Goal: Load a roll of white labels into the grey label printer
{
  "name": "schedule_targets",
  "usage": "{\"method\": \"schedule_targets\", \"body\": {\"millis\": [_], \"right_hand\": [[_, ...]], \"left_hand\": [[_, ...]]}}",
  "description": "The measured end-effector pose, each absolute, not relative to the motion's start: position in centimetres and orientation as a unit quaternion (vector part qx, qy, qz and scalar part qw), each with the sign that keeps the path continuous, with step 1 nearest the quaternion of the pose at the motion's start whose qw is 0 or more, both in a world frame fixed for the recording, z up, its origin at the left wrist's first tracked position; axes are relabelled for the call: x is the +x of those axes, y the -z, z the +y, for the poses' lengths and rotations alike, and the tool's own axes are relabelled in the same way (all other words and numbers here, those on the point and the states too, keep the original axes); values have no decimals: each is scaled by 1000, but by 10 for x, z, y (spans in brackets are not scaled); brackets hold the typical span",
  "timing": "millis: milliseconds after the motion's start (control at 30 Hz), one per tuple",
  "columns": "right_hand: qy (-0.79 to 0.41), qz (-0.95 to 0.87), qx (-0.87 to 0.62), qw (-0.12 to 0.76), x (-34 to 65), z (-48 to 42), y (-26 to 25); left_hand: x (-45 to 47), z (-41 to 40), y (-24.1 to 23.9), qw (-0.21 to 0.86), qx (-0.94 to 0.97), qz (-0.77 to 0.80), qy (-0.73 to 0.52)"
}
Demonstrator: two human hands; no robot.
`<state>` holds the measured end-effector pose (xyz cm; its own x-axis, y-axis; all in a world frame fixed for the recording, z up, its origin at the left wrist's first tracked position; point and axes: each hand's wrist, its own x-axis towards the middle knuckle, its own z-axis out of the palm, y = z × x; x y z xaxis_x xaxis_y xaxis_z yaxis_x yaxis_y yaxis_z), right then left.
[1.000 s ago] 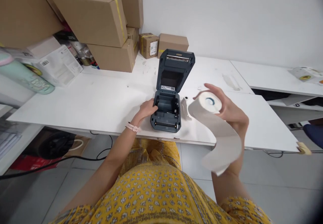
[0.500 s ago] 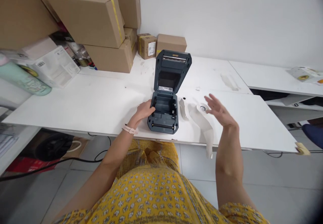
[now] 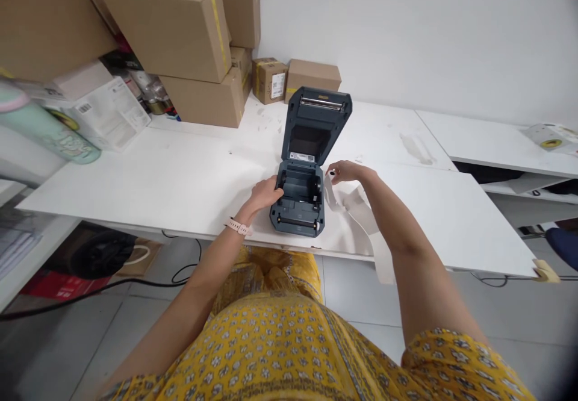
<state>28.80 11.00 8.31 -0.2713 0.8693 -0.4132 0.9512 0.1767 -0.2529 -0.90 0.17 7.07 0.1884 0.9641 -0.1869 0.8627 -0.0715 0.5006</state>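
A dark label printer [image 3: 298,199] stands on the white table with its lid [image 3: 317,125] raised, and its roll bay shows no roll. My left hand [image 3: 266,193] is closed on the printer's left edge, thumb over the rim. Just right of the printer, my right hand [image 3: 344,171] has its fingers curled round the top of a small white label roll [image 3: 331,189] with a dark core. Under my right forearm lies a second length of white paper [image 3: 365,214], hanging over the table's front edge; its roll is mostly hidden by my arm.
Cardboard boxes [image 3: 194,34] are stacked at the back left, with two smaller cartons [image 3: 313,76] behind the printer. A mint bottle [image 3: 58,130] and a white box [image 3: 102,112] stand at the far left. Black cables [image 3: 135,283] hang below the table.
My right hand has moved left, from spread open above the larger paper roll to the small roll beside the printer, fingers now curled. My left hand stays on the printer.
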Motion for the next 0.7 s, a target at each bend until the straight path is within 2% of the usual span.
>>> {"method": "schedule_targets", "body": {"millis": [100, 200, 267, 333, 433, 533, 700], "right_hand": [[268, 768, 580, 29, 297, 91, -99], [397, 762, 491, -145, 306, 57, -125], [466, 747, 420, -218, 301, 33, -140], [494, 758, 373, -205, 286, 14, -148], [465, 816, 322, -121, 251, 2, -145], [350, 881, 311, -66, 216, 1, -129], [157, 908, 388, 1, 192, 0, -96]], "left_hand": [[-10, 2, -69, 262, 722, 631, -105], [-10, 2, -67, 267, 720, 630, -117], [-10, 2, -65, 269, 717, 631, -125], [-10, 2, -64, 274, 710, 635, -132], [-9, 0, -62, 287, 692, 645, -150], [-9, -2, -57, 311, 670, 647, -192], [-11, -4, -44, 361, 634, 636, -250]]}}
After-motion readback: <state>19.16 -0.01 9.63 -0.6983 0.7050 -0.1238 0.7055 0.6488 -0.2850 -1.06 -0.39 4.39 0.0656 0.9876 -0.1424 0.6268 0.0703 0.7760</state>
